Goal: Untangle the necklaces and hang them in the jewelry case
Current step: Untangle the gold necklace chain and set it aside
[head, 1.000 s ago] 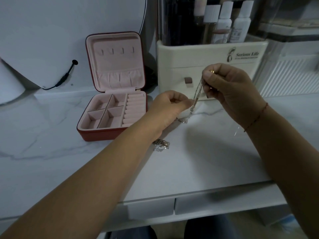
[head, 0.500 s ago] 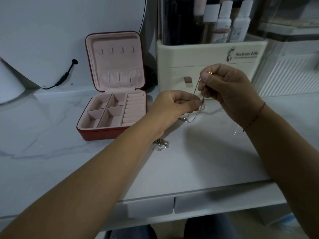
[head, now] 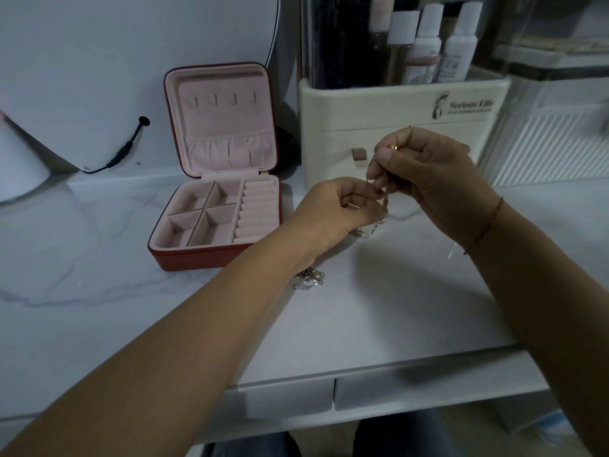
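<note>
Clutter is crowding the far edge of the white marbled table [head: 82,258]. At twelve o'clock from the hands a cream organizer [head: 379,103] is standing, holding white-capped bottles [head: 428,47]. Its drawer knob [head: 358,154] is showing just left of the right hand. At two o'clock a ribbed white box [head: 553,150] is sitting just beside it. At ten o'clock the red jewelry case [head: 211,255] is lying open, with its pink lid propped upright and four small hooks [head: 224,99] in a row. Further round, a black cable [head: 127,150] is plugging into a white curved panel [head: 82,94].

Both hands are working close together above the table. The right hand [head: 435,183] is wearing a gold ring [head: 392,147] and a red thread bracelet [head: 487,222]. It is pinching a thin silver necklace [head: 370,229], with thumb and fingers [head: 384,156] clamped tight. The left hand [head: 336,209], at seven o'clock from it, is curling its fingers [head: 362,192] around the same chain. The lower loops are dangling beneath; whether they are touching the table I cannot tell. A second heap of chain [head: 311,278] is lying on the table at six o'clock, partly hidden by the left forearm.

The organizer's front is reading "Serious Life" beside a small figure logo; the smaller line beneath is too blurred to read.
</note>
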Motion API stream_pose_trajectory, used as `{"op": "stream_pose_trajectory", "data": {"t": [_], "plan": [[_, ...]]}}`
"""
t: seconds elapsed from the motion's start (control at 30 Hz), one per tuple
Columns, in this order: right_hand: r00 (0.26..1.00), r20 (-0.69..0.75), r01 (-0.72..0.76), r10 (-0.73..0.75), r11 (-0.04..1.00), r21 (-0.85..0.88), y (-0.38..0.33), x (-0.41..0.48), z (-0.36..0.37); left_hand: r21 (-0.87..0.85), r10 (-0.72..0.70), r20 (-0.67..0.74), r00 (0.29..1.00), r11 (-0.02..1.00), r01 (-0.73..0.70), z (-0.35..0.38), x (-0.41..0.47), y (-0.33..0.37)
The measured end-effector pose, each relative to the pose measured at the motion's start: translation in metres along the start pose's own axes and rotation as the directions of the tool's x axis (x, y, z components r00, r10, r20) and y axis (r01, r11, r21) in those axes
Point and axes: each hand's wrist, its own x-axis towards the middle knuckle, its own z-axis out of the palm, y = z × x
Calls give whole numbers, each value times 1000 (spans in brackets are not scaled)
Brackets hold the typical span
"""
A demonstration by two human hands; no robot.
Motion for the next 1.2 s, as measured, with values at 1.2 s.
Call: {"op": "stream_pose_trajectory", "data": {"t": [1.2], "plan": [[853, -487, -144, 186, 982, 122, 1, 2, -11, -384, -111, -106, 988, 921, 63, -15, 2, 14]]}}
